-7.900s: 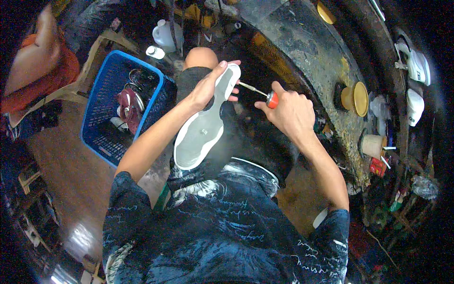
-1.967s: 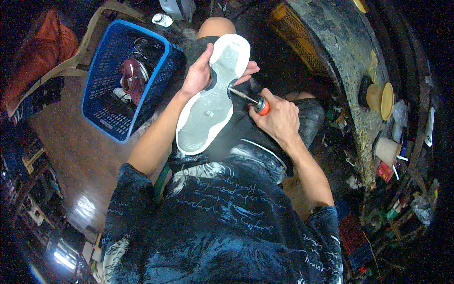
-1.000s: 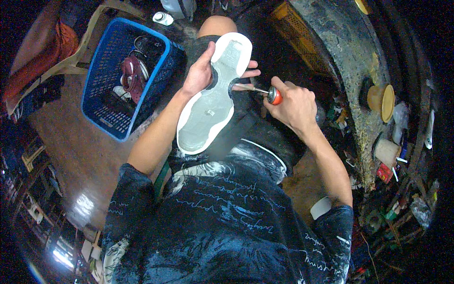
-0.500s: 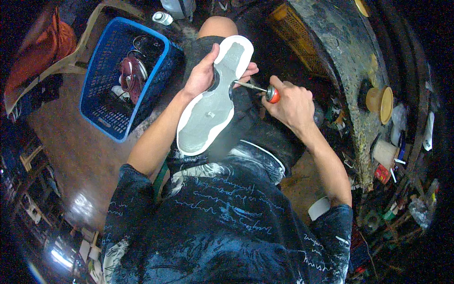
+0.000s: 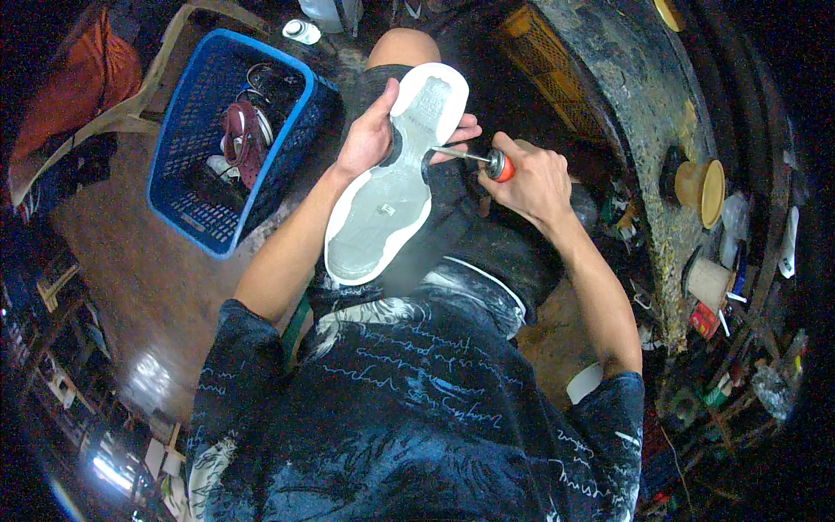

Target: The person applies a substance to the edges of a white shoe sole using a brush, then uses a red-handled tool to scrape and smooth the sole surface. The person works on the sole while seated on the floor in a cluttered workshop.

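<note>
My left hand is closed around the narrow waist of a shoe sole, thumb on the left edge and fingers showing past the right. The sole has a white rim and a grey inner area, and it lies tilted over my lap with its face up. In my right hand is a thin-shafted tool with a red handle end and a dark metal collar. Its tip meets the sole's right edge at the waist, by my left fingers. Whether the tip is a brush or a point is too small to tell.
A blue plastic basket with maroon shoes stands at the left. A white bottle is behind it. To the right is a worn grey ledge with a yellow round container. A yellow crate leans at the far side.
My right hand has shifted slightly left and up with the tool, whose shaft is now more level. The left hand and sole have barely moved.
</note>
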{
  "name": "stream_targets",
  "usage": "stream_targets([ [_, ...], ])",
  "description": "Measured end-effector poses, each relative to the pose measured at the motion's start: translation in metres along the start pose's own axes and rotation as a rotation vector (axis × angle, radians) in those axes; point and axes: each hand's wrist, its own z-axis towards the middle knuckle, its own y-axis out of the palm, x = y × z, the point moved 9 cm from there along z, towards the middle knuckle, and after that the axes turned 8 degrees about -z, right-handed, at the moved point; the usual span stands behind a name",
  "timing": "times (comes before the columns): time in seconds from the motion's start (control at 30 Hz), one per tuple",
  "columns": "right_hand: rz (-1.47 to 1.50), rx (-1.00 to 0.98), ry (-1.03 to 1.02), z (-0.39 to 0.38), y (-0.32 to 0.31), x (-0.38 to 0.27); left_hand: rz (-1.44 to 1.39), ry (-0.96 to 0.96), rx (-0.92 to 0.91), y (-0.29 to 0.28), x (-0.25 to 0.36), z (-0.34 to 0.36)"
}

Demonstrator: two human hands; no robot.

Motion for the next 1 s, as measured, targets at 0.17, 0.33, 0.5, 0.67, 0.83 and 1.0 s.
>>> stream_targets([
  [0.17, -0.010, 0.046, -0.047, 0.004, 0.003, -0.003, 0.071, 0.019, -0.016, -0.003, 0.001, 0.004],
  [0.33, -0.037, 0.034, -0.111, 0.004, -0.001, -0.009, -0.011, -0.004, -0.012, -0.005, -0.001, 0.003],
  [0.5, -0.118, 0.013, -0.197, 0.003, -0.009, -0.018, -0.004, -0.015, 0.004, -0.002, -0.002, 0.001],
  [0.67, -0.184, 0.008, -0.264, 0.000, -0.015, -0.024, -0.002, -0.015, 0.018, 0.002, -0.003, 0.000],
  [0.83, -0.222, 0.096, -0.280, 0.005, -0.033, -0.022, 0.039, -0.017, 0.028, 0.000, -0.003, 0.001],
  [1.0, -0.301, 0.047, -0.337, 0.009, -0.036, -0.026, 0.052, -0.029, 0.009, -0.002, -0.003, 0.001],
])
